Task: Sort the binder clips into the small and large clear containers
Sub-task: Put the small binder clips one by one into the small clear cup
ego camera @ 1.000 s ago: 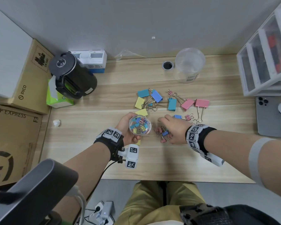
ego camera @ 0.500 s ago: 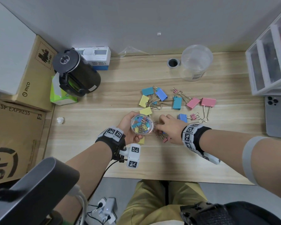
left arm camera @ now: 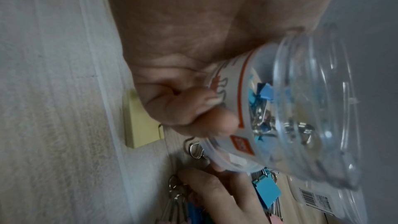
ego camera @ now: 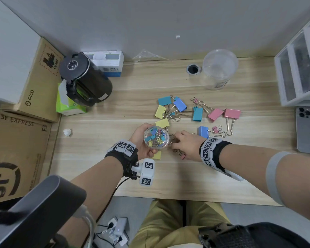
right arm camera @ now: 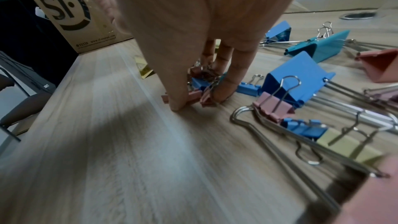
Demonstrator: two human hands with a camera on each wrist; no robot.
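My left hand (ego camera: pixel 143 139) grips the small clear container (ego camera: pixel 156 138) just above the desk; its mouth faces up and several small clips lie inside (left arm camera: pixel 261 108). Right beside it, my right hand (ego camera: pixel 174 142) reaches down onto a heap of small pink and blue binder clips (right arm camera: pixel 201 89), thumb and fingers closing round them. Large blue, yellow and pink clips (ego camera: pixel 197 113) lie scattered behind the hands. The large clear container (ego camera: pixel 219 68) stands upright at the back of the desk; no clips show in it.
A black kettle (ego camera: pixel 84 81) and green tissue pack (ego camera: pixel 68 104) sit at the back left beside cardboard boxes (ego camera: pixel 16 149). A white drawer unit (ego camera: pixel 299 65) and a phone (ego camera: pixel 309 129) line the right edge. A cable hole (ego camera: pixel 193 69) lies next to the large container.
My right hand has slid a little left over the small clips, closer to the container, and its fingers have closed on them. The left hand keeps holding the container in place.
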